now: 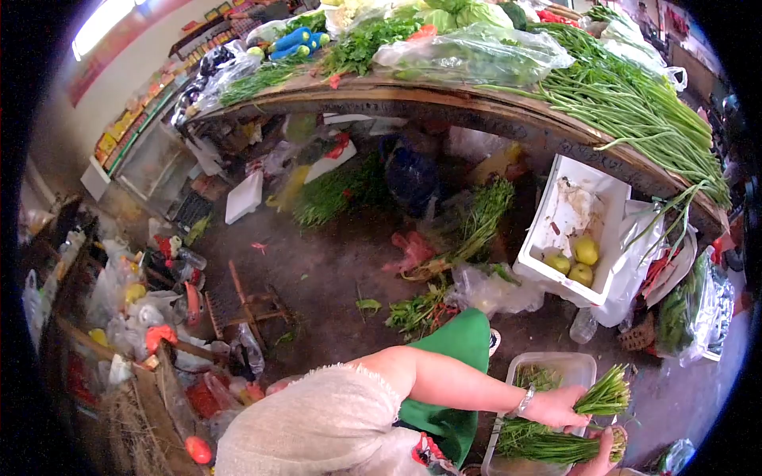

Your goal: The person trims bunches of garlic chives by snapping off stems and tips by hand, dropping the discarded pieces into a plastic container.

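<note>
My left hand (558, 406), with a bracelet at the wrist, is closed round a bunch of thin green stems (605, 393) whose ends point right. Just below it, my right hand (607, 455) grips a second bunch of green stems (548, 446), with pale cut ends by the fingers. Both hands are at the right edge of a translucent plastic tub (583, 366). More leafy greens (537, 376) lie inside the tub, partly covered by my left forearm. A green cloth (454, 341) covers my lap.
A white foam box (548, 214) with several yellow-green fruits (586, 251) stands ahead. Beyond it, a wooden counter (381, 94) bears vegetables, including long green beans (635, 111). Plastic bags (496, 289) and loose greens lie on the floor; a small stool (250, 305) stands left.
</note>
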Demonstrator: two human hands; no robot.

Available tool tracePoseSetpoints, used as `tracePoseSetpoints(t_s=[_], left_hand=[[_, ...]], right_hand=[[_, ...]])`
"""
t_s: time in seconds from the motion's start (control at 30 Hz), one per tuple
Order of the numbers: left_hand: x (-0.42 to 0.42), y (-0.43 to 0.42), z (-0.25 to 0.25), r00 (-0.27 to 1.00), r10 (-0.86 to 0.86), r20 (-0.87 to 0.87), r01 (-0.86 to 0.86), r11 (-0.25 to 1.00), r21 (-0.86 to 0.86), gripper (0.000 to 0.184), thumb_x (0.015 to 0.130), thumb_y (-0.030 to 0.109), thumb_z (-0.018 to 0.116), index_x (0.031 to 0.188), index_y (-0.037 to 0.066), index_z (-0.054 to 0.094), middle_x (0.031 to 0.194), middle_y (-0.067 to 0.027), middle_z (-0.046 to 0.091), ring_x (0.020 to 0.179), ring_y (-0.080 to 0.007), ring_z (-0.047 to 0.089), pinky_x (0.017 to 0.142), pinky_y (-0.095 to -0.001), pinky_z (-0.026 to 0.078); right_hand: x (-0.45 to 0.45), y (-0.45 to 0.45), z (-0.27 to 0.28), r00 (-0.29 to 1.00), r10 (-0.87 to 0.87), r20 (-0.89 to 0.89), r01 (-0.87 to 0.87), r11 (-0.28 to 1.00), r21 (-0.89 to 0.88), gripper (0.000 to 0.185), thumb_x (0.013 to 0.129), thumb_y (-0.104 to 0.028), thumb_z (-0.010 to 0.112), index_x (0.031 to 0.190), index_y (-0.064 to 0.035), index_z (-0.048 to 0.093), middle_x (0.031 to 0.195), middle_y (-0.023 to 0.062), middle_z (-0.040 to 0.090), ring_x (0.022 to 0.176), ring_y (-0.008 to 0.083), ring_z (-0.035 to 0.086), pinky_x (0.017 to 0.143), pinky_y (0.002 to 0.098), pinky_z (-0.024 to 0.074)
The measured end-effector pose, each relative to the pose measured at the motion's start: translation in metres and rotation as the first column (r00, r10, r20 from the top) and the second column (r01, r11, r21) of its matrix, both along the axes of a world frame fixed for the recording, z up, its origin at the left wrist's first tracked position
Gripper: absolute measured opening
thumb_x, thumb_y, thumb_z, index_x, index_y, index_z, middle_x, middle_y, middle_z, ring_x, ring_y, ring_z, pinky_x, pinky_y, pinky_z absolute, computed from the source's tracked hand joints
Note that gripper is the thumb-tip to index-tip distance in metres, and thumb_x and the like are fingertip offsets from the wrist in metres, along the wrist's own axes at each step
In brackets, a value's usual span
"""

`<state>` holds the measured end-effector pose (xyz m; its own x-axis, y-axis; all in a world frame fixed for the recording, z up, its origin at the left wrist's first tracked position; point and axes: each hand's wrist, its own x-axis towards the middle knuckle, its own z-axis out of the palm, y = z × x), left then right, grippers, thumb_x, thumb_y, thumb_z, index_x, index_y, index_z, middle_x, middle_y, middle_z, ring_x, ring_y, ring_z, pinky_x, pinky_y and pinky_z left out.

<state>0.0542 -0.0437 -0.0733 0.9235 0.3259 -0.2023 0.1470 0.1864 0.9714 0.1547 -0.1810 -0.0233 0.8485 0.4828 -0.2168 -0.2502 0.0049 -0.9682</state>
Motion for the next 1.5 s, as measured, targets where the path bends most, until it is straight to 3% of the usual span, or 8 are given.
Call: tracePoseSetpoints(t_s=[0.5, 0.77, 1.03, 1.07, 1.1, 1.13, 1.3, 1.5], left_hand=[[0.007, 0.000, -0.011, 0.999, 0.033, 0.017, -0.030, 0.987, -0.156, 0.027, 0.088, 0.022, 0.065, 0.099, 0.002, 0.050, 0.066, -0.0024, 0.058, 0.054, -0.0108, 0.053, 0.049, -0.0273, 0.042], [0.005, -0.003, -0.006, 1.000, 0.008, 0.008, -0.006, 0.975, -0.222, 0.026, 0.086, 0.023, 0.068, 0.098, 0.005, 0.054, 0.073, -0.0015, 0.058, 0.054, -0.0085, 0.050, 0.046, -0.0246, 0.040], [0.002, -0.005, -0.007, 0.999, 0.021, 0.036, -0.012, 0.975, -0.222, 0.021, 0.085, 0.016, 0.064, 0.094, 0.004, 0.051, 0.066, -0.0035, 0.056, 0.053, -0.0098, 0.051, 0.044, -0.0256, 0.039], [0.006, -0.006, -0.022, 0.996, 0.071, 0.058, -0.059, 0.981, -0.185, 0.020, 0.084, 0.017, 0.065, 0.092, 0.004, 0.051, 0.066, -0.0037, 0.056, 0.052, -0.0102, 0.052, 0.044, -0.0257, 0.039], [0.011, -0.007, -0.038, 0.989, 0.121, 0.081, -0.108, 0.983, -0.147, 0.020, 0.084, 0.017, 0.065, 0.090, 0.004, 0.051, 0.066, -0.0039, 0.056, 0.052, -0.0105, 0.052, 0.044, -0.0258, 0.039], [0.009, -0.002, -0.034, 0.989, 0.118, 0.085, -0.103, 0.980, -0.172, 0.019, 0.083, 0.016, 0.064, 0.089, 0.004, 0.052, 0.065, -0.0042, 0.056, 0.051, -0.0108, 0.052, 0.043, -0.0259, 0.039], [0.010, 0.005, -0.013, 0.991, 0.071, 0.116, -0.030, 0.946, -0.324, 0.014, 0.079, 0.011, 0.062, 0.085, 0.002, 0.053, 0.060, -0.0052, 0.057, 0.047, -0.0124, 0.054, 0.039, -0.0264, 0.039], [0.010, 0.011, -0.014, 0.988, 0.026, 0.152, 0.007, 0.977, -0.215, 0.011, 0.076, 0.008, 0.062, 0.078, 0.001, 0.054, 0.060, -0.0061, 0.058, 0.046, -0.0130, 0.054, 0.039, -0.0268, 0.040]], right_hand=[[0.019, -0.011, -0.005, 0.975, -0.177, -0.136, 0.199, 0.965, 0.173, 0.016, 0.079, -0.002, 0.068, 0.094, -0.0025, 0.064, 0.094, 0.0063, 0.063, 0.082, 0.0172, 0.058, 0.076, 0.0320, 0.0497], [0.000, -0.005, 0.005, 0.997, 0.032, -0.064, -0.024, 0.993, 0.113, 0.009, 0.082, -0.002, 0.064, 0.091, -0.0029, 0.062, 0.089, 0.0039, 0.060, 0.081, 0.0156, 0.056, 0.075, 0.0302, 0.0483], [0.012, -0.012, -0.005, 0.994, 0.032, -0.101, -0.019, 0.992, 0.126, 0.012, 0.082, -0.006, 0.067, 0.092, -0.0015, 0.062, 0.091, 0.0050, 0.061, 0.083, 0.0168, 0.056, 0.078, 0.0309, 0.0477], [0.055, -0.055, -0.095, 0.845, 0.123, 0.520, -0.184, 0.981, 0.067, 0.043, 0.079, -0.017, 0.073, 0.116, 0.0018, 0.063, 0.109, 0.0160, 0.064, 0.098, 0.0294, 0.059, 0.092, 0.0417, 0.0450], [0.043, -0.035, -0.064, 0.981, 0.097, 0.168, -0.122, 0.982, 0.144, 0.041, 0.079, -0.017, 0.072, 0.115, 0.0010, 0.062, 0.107, 0.0152, 0.064, 0.097, 0.0288, 0.059, 0.091, 0.0417, 0.0453], [0.036, -0.025, -0.050, 0.993, 0.078, 0.087, -0.091, 0.983, 0.157, 0.039, 0.079, -0.017, 0.072, 0.113, 0.0002, 0.062, 0.106, 0.0145, 0.063, 0.096, 0.0283, 0.059, 0.090, 0.0417, 0.0456], [0.030, -0.008, -0.032, 0.994, 0.075, -0.074, -0.060, 0.980, 0.189, 0.031, 0.079, -0.016, 0.070, 0.106, -0.0040, 0.060, 0.097, 0.0108, 0.061, 0.089, 0.0255, 0.059, 0.086, 0.0418, 0.0471], [0.026, 0.004, -0.019, 0.963, 0.055, -0.265, 0.024, 0.958, 0.285, 0.021, 0.079, -0.014, 0.068, 0.096, -0.0089, 0.058, 0.086, 0.0064, 0.059, 0.082, 0.0222, 0.058, 0.081, 0.0419, 0.0488]])
